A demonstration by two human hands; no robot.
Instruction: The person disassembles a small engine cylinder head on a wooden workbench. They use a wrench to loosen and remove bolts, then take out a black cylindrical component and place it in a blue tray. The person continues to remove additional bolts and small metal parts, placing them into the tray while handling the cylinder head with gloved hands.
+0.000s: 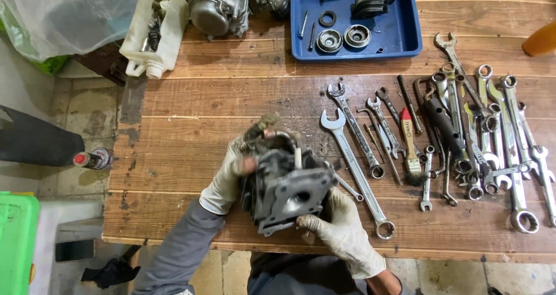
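We are holding a grey finned engine part [288, 189] just above the near edge of the wooden worktop [191, 133], both hands in dirty pale gloves. Our right hand [341, 231] is gripping its lower near corner from underneath, fingers curled on the metal. Our left hand [234, 170] is clasping its far left side, thumb pressing on the top face. The part is sitting tilted, its flat face with the round bore turned up toward us. Just beside it to the right, a row of spanners [492, 138] is lying spread out, with a small red-handled brush [410, 147] among them. Farther back, a blue tray [399, 37] is holding small round parts, and a carburettor [217, 8] is resting left of it.
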